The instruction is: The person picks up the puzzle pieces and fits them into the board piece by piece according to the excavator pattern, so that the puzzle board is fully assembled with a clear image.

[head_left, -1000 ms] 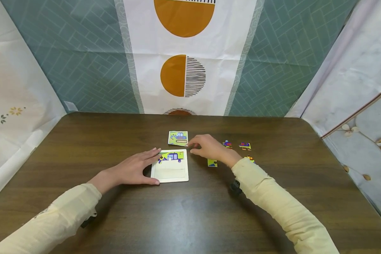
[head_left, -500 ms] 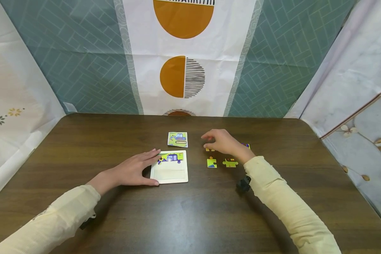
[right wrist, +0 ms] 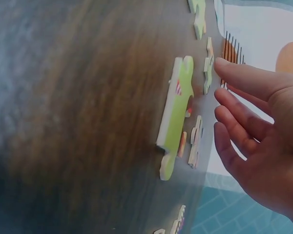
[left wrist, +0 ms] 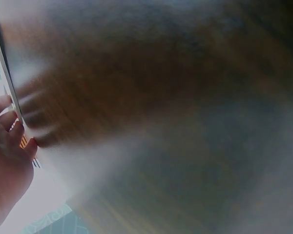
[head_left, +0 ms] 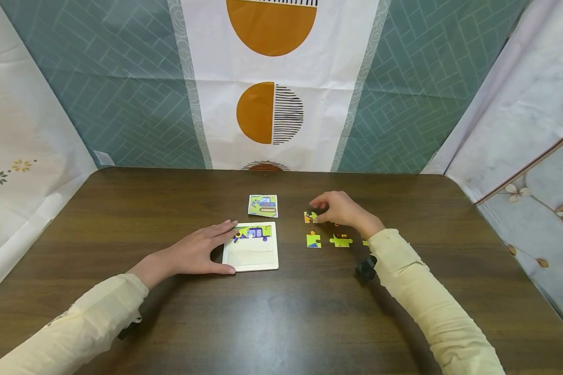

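My left hand (head_left: 194, 250) rests on the left side of a white puzzle tray (head_left: 274, 255). Its fingers lie over the upper left edge, and the thumb is at the lower left corner. Along the tray's top sit fitted puzzle pieces (head_left: 258, 232) picturing a purple vehicle. My right hand (head_left: 344, 211) hovers over loose pieces, its thumb overlapping an orange-and-green puzzle piece (head_left: 308, 217). In the right wrist view the fingers are loosely bent, with no piece between them. Nearer lie a green-and-blue piece (head_left: 313, 241) and a wide green piece (head_left: 341, 241).
Behind the tray lies a picture card (head_left: 262, 205) of a blue digger on green. Another green piece (head_left: 365, 241) shows partly beside the right wrist; other loose pieces are hidden under that hand. Curtains hang beyond the far edge of the brown table (head_left: 192, 190).
My right hand has moved right, from beside the picture card to above the loose pieces, uncovering the orange-and-green one. My left hand has stayed on the tray.
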Demonstrator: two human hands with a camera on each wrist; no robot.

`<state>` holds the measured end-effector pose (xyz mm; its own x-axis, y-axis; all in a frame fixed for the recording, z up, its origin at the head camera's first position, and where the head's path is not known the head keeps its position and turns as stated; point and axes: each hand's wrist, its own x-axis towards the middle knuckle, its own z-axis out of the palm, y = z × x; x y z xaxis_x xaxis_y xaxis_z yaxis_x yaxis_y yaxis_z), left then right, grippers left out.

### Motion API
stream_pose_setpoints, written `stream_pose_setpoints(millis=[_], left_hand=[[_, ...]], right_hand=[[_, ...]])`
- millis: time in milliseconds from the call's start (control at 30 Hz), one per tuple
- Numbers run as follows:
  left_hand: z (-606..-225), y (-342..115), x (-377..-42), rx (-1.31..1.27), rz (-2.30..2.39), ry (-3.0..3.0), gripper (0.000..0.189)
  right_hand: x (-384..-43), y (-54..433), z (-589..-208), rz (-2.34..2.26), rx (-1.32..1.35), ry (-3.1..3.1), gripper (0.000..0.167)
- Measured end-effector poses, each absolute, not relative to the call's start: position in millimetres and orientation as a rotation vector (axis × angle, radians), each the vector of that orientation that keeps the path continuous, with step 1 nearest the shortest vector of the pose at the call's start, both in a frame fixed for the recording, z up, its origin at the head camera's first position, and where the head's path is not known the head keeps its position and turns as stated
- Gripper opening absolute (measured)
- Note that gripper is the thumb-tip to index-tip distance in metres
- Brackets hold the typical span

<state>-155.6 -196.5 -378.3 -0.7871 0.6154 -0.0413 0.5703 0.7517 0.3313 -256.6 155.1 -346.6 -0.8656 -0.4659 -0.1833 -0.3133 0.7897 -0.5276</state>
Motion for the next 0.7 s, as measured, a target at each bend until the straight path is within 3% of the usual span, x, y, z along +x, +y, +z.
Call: stream_pose_setpoints(millis=[333,700], left_hand=[[-377.5,-195.9,-156.8,0.928,0.442,2.78,0.098],[-377.4,-196.3,-157.1,0.925,0.444,2.777,0.098]], right_hand=[[-255.9,153.5,-351.4,-0.638,-0.642,2.697,0.045],[-256.5,151.9,-350.8,-0.507,-0.863,2.742,0.034]])
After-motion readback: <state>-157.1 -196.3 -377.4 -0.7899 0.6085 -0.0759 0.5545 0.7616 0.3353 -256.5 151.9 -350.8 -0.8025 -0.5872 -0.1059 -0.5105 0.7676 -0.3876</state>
